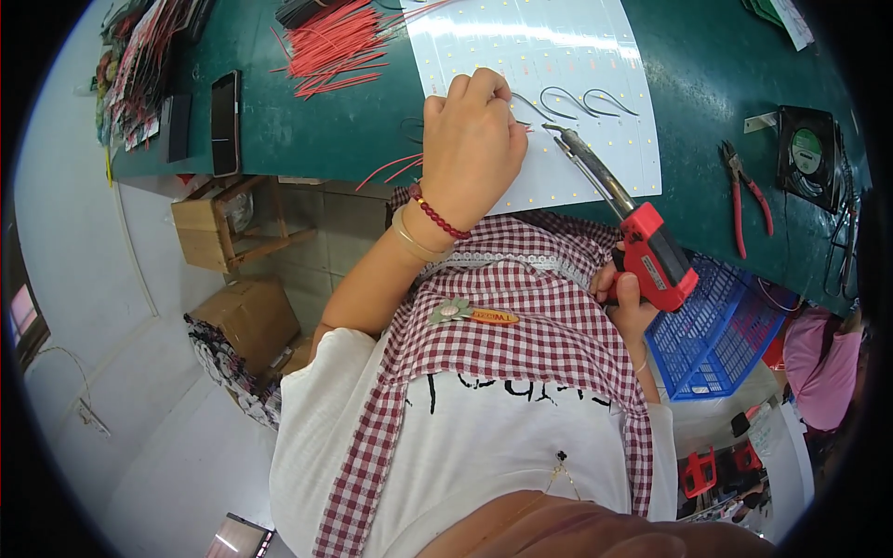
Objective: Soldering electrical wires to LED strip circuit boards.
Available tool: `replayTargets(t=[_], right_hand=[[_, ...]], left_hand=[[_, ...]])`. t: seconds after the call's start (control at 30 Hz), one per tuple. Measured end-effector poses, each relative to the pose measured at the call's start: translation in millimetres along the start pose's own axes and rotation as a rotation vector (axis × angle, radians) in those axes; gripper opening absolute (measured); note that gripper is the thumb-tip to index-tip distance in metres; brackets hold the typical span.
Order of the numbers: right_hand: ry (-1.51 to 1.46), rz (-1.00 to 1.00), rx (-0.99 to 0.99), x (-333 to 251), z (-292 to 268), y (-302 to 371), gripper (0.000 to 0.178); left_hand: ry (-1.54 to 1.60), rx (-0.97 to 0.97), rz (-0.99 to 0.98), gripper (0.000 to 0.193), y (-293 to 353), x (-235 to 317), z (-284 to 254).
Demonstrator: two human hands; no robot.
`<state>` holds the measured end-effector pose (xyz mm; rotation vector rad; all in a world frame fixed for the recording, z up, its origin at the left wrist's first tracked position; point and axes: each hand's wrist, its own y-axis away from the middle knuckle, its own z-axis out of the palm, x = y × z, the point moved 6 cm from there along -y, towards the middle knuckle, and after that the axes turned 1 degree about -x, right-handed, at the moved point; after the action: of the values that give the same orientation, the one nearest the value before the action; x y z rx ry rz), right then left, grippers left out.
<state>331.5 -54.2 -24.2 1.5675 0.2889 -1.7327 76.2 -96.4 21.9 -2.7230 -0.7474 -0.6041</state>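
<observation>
My right hand (628, 298) grips the red and black handle of a soldering gun (653, 256). Its thin tip reaches up and left, over a white sheet dotted with small yellowish pads, a circuit board sheet (595, 167). On that sheet rests my left hand (476, 130), fingers curled and closed round thin red wires (395, 169). Their loose ends stick out to the left, and a short red end shows by the gun's tip. Several black wires (558, 100) stand in loops on the sheet, right of my left hand. My left fingertips are partly hidden.
A pile of red wires (335, 46) lies on the green table (372, 130), with a phone (225, 121) farther left. Red-handled cutters (744, 200) and a black box-shaped device (807, 153) sit at the right. Below the table edge are a blue crate (712, 335) and a wooden stool (206, 232).
</observation>
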Motion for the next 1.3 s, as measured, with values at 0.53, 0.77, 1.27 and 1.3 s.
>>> replayTargets(t=[0.53,0.77,1.27,1.3], right_hand=[[-0.026,-0.073,0.122,-10,-23,-5,0.048],[-0.005,-0.073,0.033,-11,-15,-1,0.049],[-0.075,-0.247,0.169,-39,-32,-14,0.046],[-0.078,-0.21,0.147,-34,-30,-12,0.046]], left_hand=[[-0.499,0.089,-0.145,0.009,36,-53,-109],[-0.108,-0.102,0.333,0.012,0,19,-58],[0.288,-0.121,0.199,0.014,9,37,4],[0.113,0.04,0.183,0.012,2,30,-8]])
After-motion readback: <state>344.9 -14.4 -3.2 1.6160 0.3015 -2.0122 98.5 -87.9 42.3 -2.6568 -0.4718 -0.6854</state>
